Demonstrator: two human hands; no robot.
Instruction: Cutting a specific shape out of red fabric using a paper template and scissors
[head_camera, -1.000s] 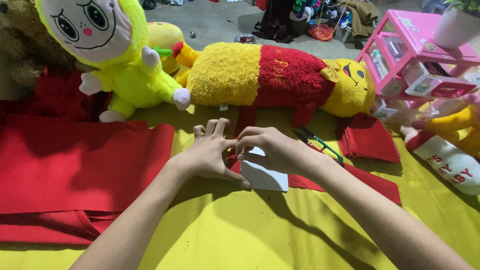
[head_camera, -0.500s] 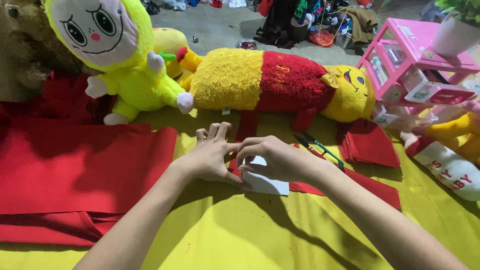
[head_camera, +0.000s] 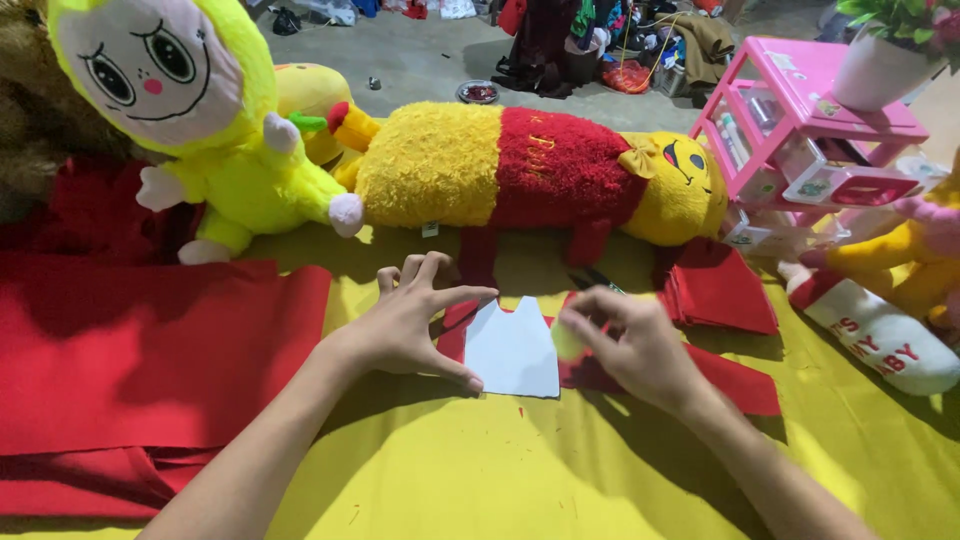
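A white paper template (head_camera: 512, 350) lies on a piece of red felt (head_camera: 725, 378) spread over a yellow cloth (head_camera: 500, 470). My left hand (head_camera: 410, 322) has its fingers spread, and the thumb and forefinger press on the template's left edge. Just right of the template, my right hand (head_camera: 632, 342) has its fingertips pinched together on a small pale yellow bit. What that bit is I cannot make out.
A large red felt sheet (head_camera: 150, 350) covers the left. Cut red pieces (head_camera: 715, 290) are stacked at the right, with dark scissors (head_camera: 598, 280) beside them. A yellow doll (head_camera: 200, 120) and a long yellow-red plush (head_camera: 530, 165) lie behind. A pink shelf (head_camera: 800, 130) stands far right.
My right hand has come off the template and moved right, uncovering most of the white paper. My left hand has stayed at the template's left edge with its fingers spread.
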